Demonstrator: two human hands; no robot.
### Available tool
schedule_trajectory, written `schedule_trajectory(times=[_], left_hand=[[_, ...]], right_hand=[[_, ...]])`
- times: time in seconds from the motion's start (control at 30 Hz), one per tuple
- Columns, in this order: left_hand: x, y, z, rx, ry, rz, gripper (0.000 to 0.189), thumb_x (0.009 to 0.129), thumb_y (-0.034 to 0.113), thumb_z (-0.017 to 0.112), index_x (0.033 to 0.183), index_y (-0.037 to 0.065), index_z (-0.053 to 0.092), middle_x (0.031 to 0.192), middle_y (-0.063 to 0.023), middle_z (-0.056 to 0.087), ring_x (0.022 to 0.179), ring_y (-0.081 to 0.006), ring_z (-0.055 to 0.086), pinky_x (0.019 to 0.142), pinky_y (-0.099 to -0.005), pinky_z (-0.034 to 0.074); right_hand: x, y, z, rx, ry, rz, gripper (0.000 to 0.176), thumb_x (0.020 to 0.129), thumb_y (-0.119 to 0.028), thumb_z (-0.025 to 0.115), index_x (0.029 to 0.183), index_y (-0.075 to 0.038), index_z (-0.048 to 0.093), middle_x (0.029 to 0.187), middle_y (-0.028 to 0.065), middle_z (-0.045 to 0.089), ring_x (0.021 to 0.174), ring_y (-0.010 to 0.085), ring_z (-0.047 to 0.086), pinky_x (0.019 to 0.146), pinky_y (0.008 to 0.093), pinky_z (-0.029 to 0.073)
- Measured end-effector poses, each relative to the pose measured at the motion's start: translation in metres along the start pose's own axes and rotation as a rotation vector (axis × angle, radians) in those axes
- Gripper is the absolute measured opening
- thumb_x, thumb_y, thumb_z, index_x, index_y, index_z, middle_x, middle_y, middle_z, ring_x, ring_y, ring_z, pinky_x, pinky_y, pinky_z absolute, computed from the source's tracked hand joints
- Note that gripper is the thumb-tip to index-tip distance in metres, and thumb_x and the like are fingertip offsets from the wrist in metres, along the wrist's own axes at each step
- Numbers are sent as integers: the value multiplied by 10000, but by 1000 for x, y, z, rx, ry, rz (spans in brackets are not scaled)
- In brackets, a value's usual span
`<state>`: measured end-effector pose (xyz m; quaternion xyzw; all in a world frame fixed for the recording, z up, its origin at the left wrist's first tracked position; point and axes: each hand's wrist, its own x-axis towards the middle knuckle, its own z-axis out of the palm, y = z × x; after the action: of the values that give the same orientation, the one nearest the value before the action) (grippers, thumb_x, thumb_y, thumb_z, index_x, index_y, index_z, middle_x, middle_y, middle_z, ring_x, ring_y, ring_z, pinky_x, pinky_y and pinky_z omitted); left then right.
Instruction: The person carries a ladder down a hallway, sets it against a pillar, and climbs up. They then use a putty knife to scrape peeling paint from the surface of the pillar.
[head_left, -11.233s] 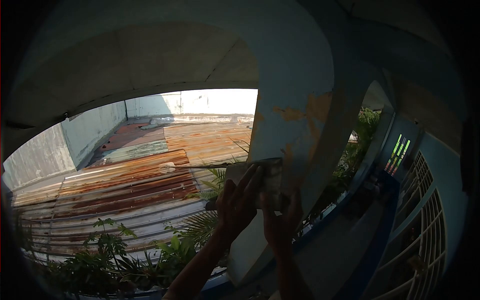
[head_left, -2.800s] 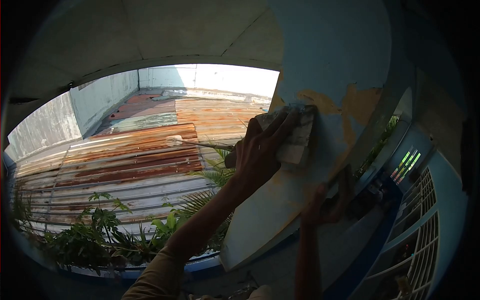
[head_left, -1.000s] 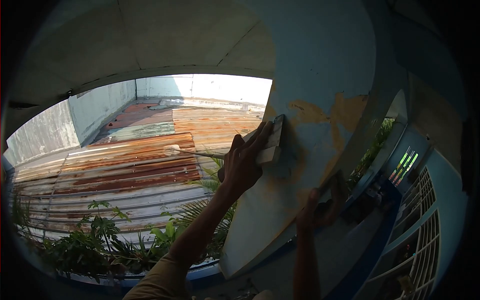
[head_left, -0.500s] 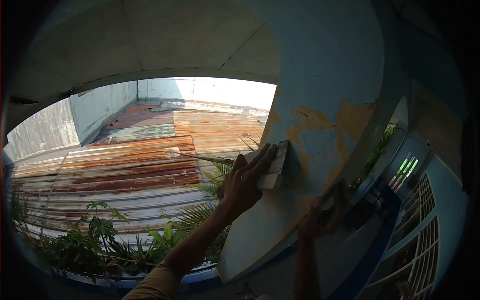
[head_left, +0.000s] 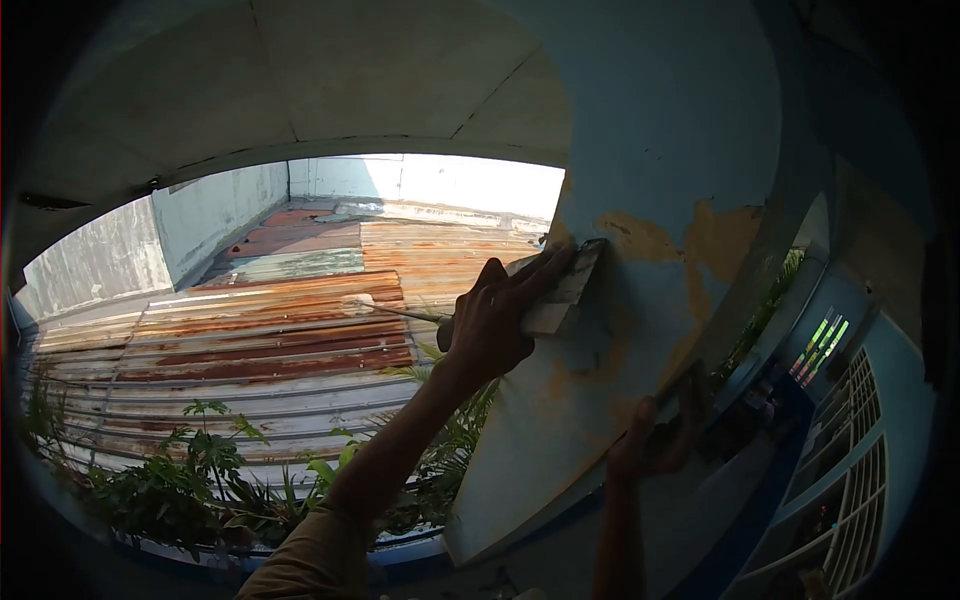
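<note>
My left hand (head_left: pixel 492 325) is closed around a wide putty knife (head_left: pixel 565 300), its fingers stretched along the back of the blade. The blade's far edge meets the pale blue pillar (head_left: pixel 660 130), near the left border of some yellowish bare patches (head_left: pixel 640 235). The end of the handle shows past the left side of my hand. Lower right, in shadow, my right hand (head_left: pixel 645 445) is curled beside the pillar's right edge, thumb apart from the fingers. A dark shape sits between them, too dim to make out.
Rusty corrugated roofing (head_left: pixel 270 340) spreads out beyond the opening at left. Green plants (head_left: pixel 160 490) grow along a low ledge below it. To the right, white window bars (head_left: pixel 850 480) line a blue wall. A ceiling (head_left: pixel 350 70) arches overhead.
My left hand and the putty knife have moved up along the pillar, with the blade still at its surface. My right hand stays low by the pillar's edge. The whole view has shifted slightly.
</note>
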<state>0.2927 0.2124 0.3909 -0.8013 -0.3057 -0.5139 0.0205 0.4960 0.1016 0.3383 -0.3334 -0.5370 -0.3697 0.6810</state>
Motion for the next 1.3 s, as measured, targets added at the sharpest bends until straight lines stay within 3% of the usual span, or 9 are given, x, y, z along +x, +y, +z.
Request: schedule_trajectory(times=[0.23, 0.4, 0.47, 0.53, 0.67, 0.8, 0.97, 1.17, 1.3], left_hand=[[-16, 20, 6, -49, 36, 15, 1032, 670, -90, 691, 1587, 295, 417, 1517, 46, 571, 882, -305, 554, 716, -406, 566], [58, 8, -1, -1, 197, -50, 1012, 673, -110, 630, 1592, 245, 400, 1504, -4, 580, 937, -325, 561, 742, -442, 567], [67, 14, -2, 0, 257, -58, 861, 789, 48, 731, 1576, 250, 444, 1212, -110, 715, 860, -317, 547, 774, -449, 517], [46, 14, -1, 2, 130, -51, 1023, 664, -100, 658, 1591, 252, 406, 1510, -2, 576, 930, -324, 572, 715, -441, 565], [-3, 14, 17, -12, 144, 44, 1029, 663, -72, 707, 1584, 285, 422, 1516, 16, 575, 900, -334, 585, 679, -419, 567], [58, 3, 0, -15, 225, 25, 1003, 674, -97, 639, 1584, 261, 415, 1492, -2, 589, 956, -331, 579, 695, -451, 563], [9, 9, 2, 15, 33, 29, 1041, 667, -86, 692, 1590, 304, 410, 1538, 42, 550, 888, -297, 566, 700, -415, 569], [19, -1, 2, 52, 151, 132, 912, 724, 119, 823, 1553, 285, 482, 1483, 46, 605, 788, -274, 552, 698, -377, 543], [20, -3, -1, 27, 102, 117, 968, 700, -1, 770, 1558, 324, 462, 1532, 51, 556, 904, -296, 585, 691, -390, 572]], right_hand=[[1, -3, 0, -25, 1, 10, 468, 981, -321, 689, 1260, 46, 607, 1345, 269, 595, 1234, 404, 589, 987, 532, 529], [-2, -3, 1, -25, -5, 16, 467, 976, -319, 698, 1252, 46, 608, 1343, 270, 596, 1227, 397, 596, 990, 532, 529], [2, -3, -2, -51, 10, 8, 467, 972, -316, 704, 1251, 46, 608, 1342, 270, 598, 1224, 395, 598, 993, 533, 527], [4, -1, 2, -69, -10, -87, 500, 1044, -355, 616, 1282, 83, 593, 1334, 264, 598, 1222, 386, 609, 991, 503, 540], [2, -2, 2, -63, -6, -56, 498, 1042, -350, 620, 1289, 80, 584, 1338, 267, 594, 1221, 396, 605, 975, 512, 540], [4, -3, -3, -90, -31, -58, 498, 1040, -353, 622, 1284, 80, 585, 1340, 268, 592, 1215, 399, 606, 969, 513, 537], [2, 1, 0, -59, -25, -81, 497, 1034, -356, 632, 1276, 76, 588, 1340, 271, 587, 1226, 401, 597, 973, 510, 533], [-1, -1, 2, -5, 27, 15, 454, 980, -320, 689, 1247, 39, 609, 1330, 257, 606, 1238, 389, 587, 1003, 532, 522], [2, -2, 4, -26, 30, 7, 445, 975, -294, 689, 1256, 44, 616, 1332, 261, 610, 1228, 396, 591, 1008, 534, 518]])
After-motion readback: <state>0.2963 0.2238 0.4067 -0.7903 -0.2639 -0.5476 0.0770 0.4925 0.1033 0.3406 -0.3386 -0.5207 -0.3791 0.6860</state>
